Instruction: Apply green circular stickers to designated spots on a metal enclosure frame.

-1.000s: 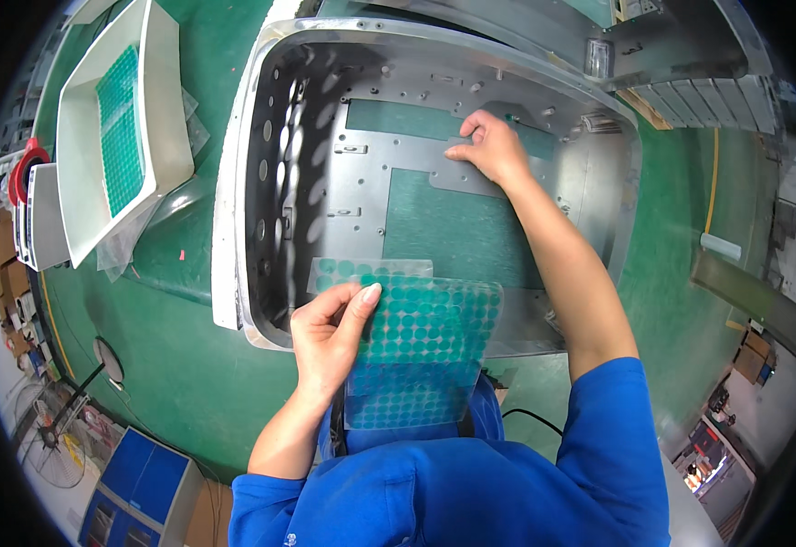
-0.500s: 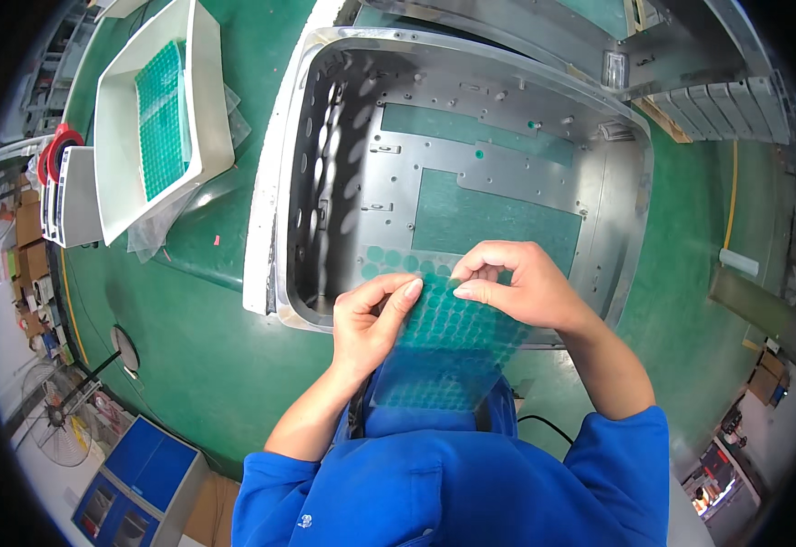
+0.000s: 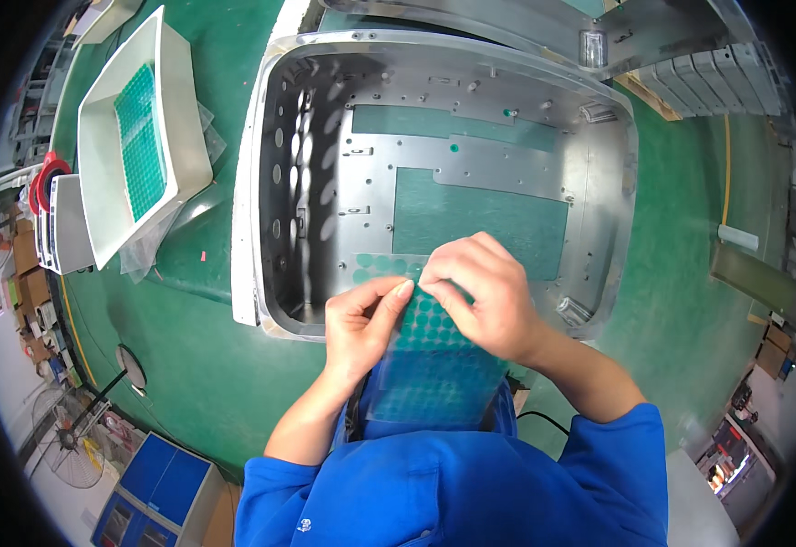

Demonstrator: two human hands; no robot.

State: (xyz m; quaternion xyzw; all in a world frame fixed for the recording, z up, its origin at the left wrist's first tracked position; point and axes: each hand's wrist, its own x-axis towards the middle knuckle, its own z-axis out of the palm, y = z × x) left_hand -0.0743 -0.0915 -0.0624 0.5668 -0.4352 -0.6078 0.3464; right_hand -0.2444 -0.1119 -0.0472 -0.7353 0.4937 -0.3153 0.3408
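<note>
Green-covered worktop (image 3: 188, 401), extending beyond both grips on every side, with bare surface to the left of the left hand. Open grey metal housing (image 3: 434, 173), a shallow rounded-corner tub with drilled walls and a green-panelled floor, lying directly ahead of both grips; its near rim passes just under the fingers and its interior stands open beyond them. White rectangular plastic tray (image 3: 179, 118) holding a green dotted sheet, well to the left and ahead of the left hand. Translucent sheet of round green stickers (image 3: 434, 374), held over the near rim of the housing. Left hand (image 3: 361, 324): grip closed, thumb and forefinger pinching the sheet's upper part. Right hand (image 3: 485, 296): fingertips closed together on the sheet just beside the left forefinger.
</note>
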